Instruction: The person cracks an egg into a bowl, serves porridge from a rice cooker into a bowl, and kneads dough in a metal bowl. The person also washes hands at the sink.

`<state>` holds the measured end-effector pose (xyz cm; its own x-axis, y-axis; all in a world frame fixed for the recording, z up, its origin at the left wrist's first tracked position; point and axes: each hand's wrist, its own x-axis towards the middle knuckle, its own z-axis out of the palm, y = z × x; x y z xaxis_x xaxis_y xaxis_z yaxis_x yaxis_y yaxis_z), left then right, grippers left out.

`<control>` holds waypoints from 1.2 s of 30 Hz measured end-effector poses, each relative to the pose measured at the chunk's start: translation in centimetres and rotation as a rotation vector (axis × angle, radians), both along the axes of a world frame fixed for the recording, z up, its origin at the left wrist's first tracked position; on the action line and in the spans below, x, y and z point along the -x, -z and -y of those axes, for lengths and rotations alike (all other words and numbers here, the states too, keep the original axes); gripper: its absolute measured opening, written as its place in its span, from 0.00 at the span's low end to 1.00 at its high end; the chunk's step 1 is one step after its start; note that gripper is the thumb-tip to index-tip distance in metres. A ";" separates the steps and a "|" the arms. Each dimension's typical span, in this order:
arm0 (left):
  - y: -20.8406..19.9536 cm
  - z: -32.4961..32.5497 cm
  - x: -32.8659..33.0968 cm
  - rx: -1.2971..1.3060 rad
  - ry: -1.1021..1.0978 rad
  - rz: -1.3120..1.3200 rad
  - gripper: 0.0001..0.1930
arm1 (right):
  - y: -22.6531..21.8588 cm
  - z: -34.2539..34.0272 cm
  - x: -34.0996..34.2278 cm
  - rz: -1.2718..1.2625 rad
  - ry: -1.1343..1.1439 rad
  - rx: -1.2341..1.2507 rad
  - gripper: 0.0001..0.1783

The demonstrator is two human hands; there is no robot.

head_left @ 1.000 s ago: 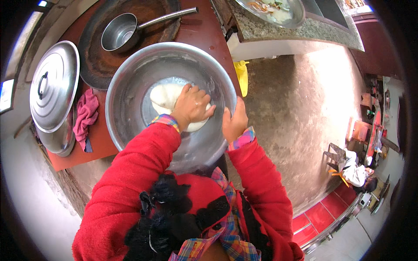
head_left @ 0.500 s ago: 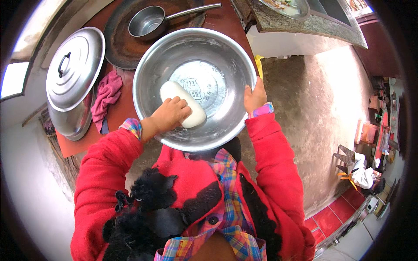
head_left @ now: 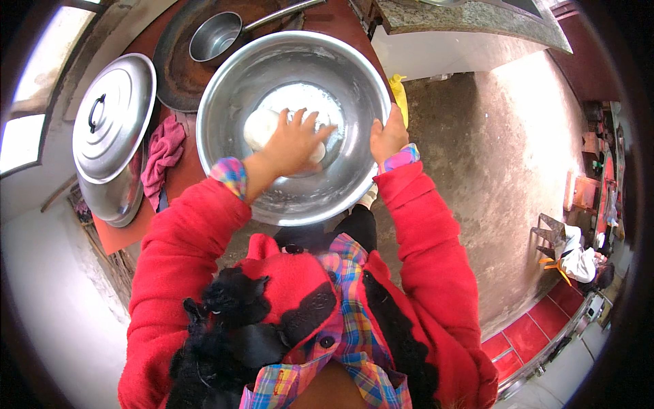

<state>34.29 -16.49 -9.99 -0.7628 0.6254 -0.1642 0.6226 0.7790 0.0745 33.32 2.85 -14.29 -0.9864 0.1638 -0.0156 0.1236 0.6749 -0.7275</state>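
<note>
A wide silver metal bowl (head_left: 226, 95) sits at the edge of the reddish-brown table, tipped slightly toward me. Inside it lies a lump of smooth white dough (head_left: 259, 129), partly covered by my left hand (head_left: 294, 144). The fingers of that hand are spread and stretched out over the dough, with the palm down on it. On the bowl's right side my right hand (head_left: 389, 138) grips the rim, its thumb toward the inside; part of its fingers is hidden behind the rim.
Left of the bowl stand a lidded metal pot (head_left: 112, 119) and a crumpled dark pink cloth (head_left: 163, 153). Behind it, a long-handled saucepan (head_left: 216, 37) rests on a round dark wooden board (head_left: 170, 75). A yellow item (head_left: 399, 101) shows by the table's right edge. A stone-topped counter (head_left: 470, 24) is at the far right.
My left hand has gone from curled fingers on the dough to spread fingers, farther right and forward. The dough now looks rounder. The right hand keeps its hold on the rim.
</note>
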 end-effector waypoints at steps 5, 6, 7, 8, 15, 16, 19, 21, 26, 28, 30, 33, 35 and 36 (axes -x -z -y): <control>4.2 1.1 -3.5 0.174 0.114 -0.168 0.30 | 0.2 0.0 0.2 -0.054 -0.036 0.008 0.23; 4.2 2.0 -3.6 0.120 0.121 -0.186 0.29 | 0.2 0.0 0.0 -0.047 -0.022 0.011 0.22; 3.2 2.5 -3.3 -0.026 0.050 -0.121 0.26 | 0.3 0.0 0.0 -0.050 -0.002 0.013 0.22; 1.9 2.9 -3.2 -0.171 -0.021 -0.055 0.24 | 0.3 -0.1 0.1 -0.052 0.017 0.015 0.21; -3.0 6.9 -2.9 -1.107 -0.684 0.331 0.19 | 0.0 -0.7 0.7 -0.001 -0.092 -0.078 0.22; -4.6 7.3 -2.9 -1.194 -0.799 0.408 0.19 | 0.4 -0.6 0.7 -0.010 -0.100 -0.060 0.22; -8.5 7.8 -1.4 -1.249 -0.920 0.545 0.19 | 0.5 -0.3 0.5 -0.077 -0.051 -0.059 0.23; -9.2 7.9 -0.6 -1.315 -0.832 0.764 0.19 | 0.7 -0.5 0.5 -0.007 -0.055 -0.048 0.24; -0.3 8.2 3.6 -1.008 -0.693 0.698 0.20 | 0.5 -0.2 0.3 -0.041 -0.071 -0.056 0.24; 4.4 8.0 4.9 -0.653 -0.588 0.307 0.19 | -0.2 -0.1 0.2 -0.039 -0.073 -0.062 0.25; 5.1 6.4 6.4 -0.558 -0.738 0.223 0.18 | 0.2 -0.1 0.0 -0.059 -0.052 -0.057 0.25; 4.9 3.4 7.6 -0.358 -0.925 0.173 0.23 | 0.3 -0.1 -0.1 -0.050 -0.039 -0.036 0.25; 4.6 1.7 7.9 -0.257 -1.037 0.226 0.27 | 0.5 -0.1 -0.2 -0.096 -0.041 -0.025 0.25; 4.5 1.8 8.0 -0.357 -1.043 0.500 0.30 | 0.7 0.2 -0.5 -0.154 -0.038 -0.051 0.25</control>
<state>26.25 -18.29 -14.54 -0.8292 -0.1822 -0.5285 -0.4513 0.7761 0.4405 33.82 2.65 -15.00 -0.9820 0.1229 0.1437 -0.0133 0.7133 -0.7007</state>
